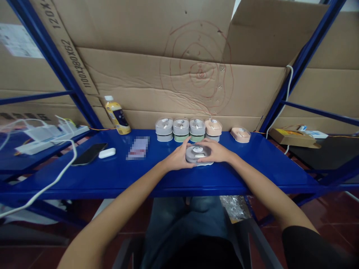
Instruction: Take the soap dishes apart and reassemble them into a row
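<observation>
From where I watch, farthest left of the fingers lies the power strip (53, 139), its white cable (60, 177) looping down toward the near edge; a sleeve or forearm snagging that loop could drag it. Nearer the fingers come the phone (89, 154) and the white case (107, 153), then the bottle (119, 118), upright behind them, and a blurred card (138, 148), all well apart from the grip.

The left hand (177, 156) is curved round the left side of the grey box (198, 150), thumb near me and fingers along the far side. The box sits between both hands, over the table (174, 183); I can't tell whether it rests there or is slightly raised. Just beyond the fingertips stands a row of stacks (185, 127); I judge that a forward push could knock them, since there is so little room. The right hand (217, 150) wraps the other side, so both sets of fingers are parted only by the box. A pale edge shows under its near right side; uneven squeezing could tilt it or pop a loose lid.

Right of the fingers, apart, sits a peach box (240, 135); farther right, a carton (294, 139).
</observation>
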Available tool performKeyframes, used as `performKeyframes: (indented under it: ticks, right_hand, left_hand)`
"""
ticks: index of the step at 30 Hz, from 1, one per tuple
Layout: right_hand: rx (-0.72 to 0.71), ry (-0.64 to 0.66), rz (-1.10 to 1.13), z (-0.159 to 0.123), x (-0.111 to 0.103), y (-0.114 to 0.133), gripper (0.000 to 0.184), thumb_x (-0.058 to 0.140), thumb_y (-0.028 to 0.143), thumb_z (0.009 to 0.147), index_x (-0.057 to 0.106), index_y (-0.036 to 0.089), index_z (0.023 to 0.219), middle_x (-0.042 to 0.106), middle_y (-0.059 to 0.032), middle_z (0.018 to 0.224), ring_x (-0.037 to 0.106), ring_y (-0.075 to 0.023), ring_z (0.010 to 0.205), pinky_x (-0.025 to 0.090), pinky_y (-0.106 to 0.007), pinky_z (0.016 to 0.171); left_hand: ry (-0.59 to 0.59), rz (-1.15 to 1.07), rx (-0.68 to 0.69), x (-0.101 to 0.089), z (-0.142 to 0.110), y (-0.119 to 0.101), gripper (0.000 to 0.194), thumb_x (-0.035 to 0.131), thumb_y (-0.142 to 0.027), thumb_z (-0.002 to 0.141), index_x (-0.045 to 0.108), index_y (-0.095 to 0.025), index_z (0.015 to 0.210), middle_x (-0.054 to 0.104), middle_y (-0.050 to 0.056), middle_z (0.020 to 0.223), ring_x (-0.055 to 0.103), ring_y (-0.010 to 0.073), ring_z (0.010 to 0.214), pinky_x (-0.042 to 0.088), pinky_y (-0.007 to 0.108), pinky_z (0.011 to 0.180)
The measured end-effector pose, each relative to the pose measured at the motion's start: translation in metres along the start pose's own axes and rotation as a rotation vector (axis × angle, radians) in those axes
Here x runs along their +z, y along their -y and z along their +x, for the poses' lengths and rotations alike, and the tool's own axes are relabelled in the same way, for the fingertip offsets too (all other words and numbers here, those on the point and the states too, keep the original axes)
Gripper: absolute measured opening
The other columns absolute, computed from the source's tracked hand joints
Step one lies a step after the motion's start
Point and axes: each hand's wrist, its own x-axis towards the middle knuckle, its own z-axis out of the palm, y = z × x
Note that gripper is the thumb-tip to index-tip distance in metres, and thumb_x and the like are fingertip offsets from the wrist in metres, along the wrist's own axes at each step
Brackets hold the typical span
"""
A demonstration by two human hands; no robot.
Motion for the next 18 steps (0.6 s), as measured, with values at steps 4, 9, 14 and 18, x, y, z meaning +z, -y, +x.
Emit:
performKeyframes:
  ticks: [4, 9, 14, 18]
  right_hand:
    - [0.009, 0.045, -0.008, 0.000, 0.004, 0.001, 0.084, 0.083, 0.064, 0.077, 0.061, 0.023, 0.146, 0.066, -0.0129, 0.121, 0.067, -0.0323, 0.109, 0.055, -0.051, 0.099]
    - [0.052, 0.074, -0.044, 0.000, 0.001, -0.001, 0.089, 0.082, 0.068, 0.076, 0.057, 0.024, 0.150, 0.067, -0.0138, 0.123, 0.067, -0.0345, 0.113, 0.055, -0.053, 0.100]
    - [0.141, 0.142, -0.134, -0.016, -0.017, -0.004, 0.105, 0.089, 0.070, 0.062, 0.054, 0.027, 0.151, 0.070, -0.0133, 0.129, 0.069, -0.0383, 0.112, 0.057, -0.050, 0.095]
    - [0.341, 0.121, -0.251, -0.060, -0.038, -0.008, 0.103, 0.090, 0.071, 0.058, 0.061, 0.023, 0.145, 0.074, -0.0171, 0.114, 0.072, -0.0415, 0.095, 0.058, -0.050, 0.080]
  left_hand:
    - [0.000, -0.013, -0.002, 0.001, 0.000, 0.002, 0.129, 0.090, -0.042, 0.067, 0.010, -0.022, 0.165, 0.057, 0.020, 0.146, 0.058, 0.0384, 0.136, 0.045, 0.056, 0.114]
    - [0.017, -0.018, -0.017, -0.002, 0.001, -0.001, 0.116, 0.089, -0.042, 0.069, 0.022, -0.022, 0.161, 0.058, 0.018, 0.147, 0.057, 0.0378, 0.137, 0.045, 0.055, 0.115]
    - [0.010, 0.037, -0.058, -0.002, 0.000, 0.010, 0.099, 0.082, -0.045, 0.076, 0.030, -0.019, 0.156, 0.059, 0.018, 0.144, 0.061, 0.0351, 0.132, 0.048, 0.054, 0.114]
    - [-0.041, 0.109, -0.094, 0.000, 0.000, 0.019, 0.076, 0.072, -0.045, 0.084, 0.042, -0.018, 0.148, 0.063, 0.017, 0.135, 0.064, 0.0336, 0.126, 0.052, 0.054, 0.111]
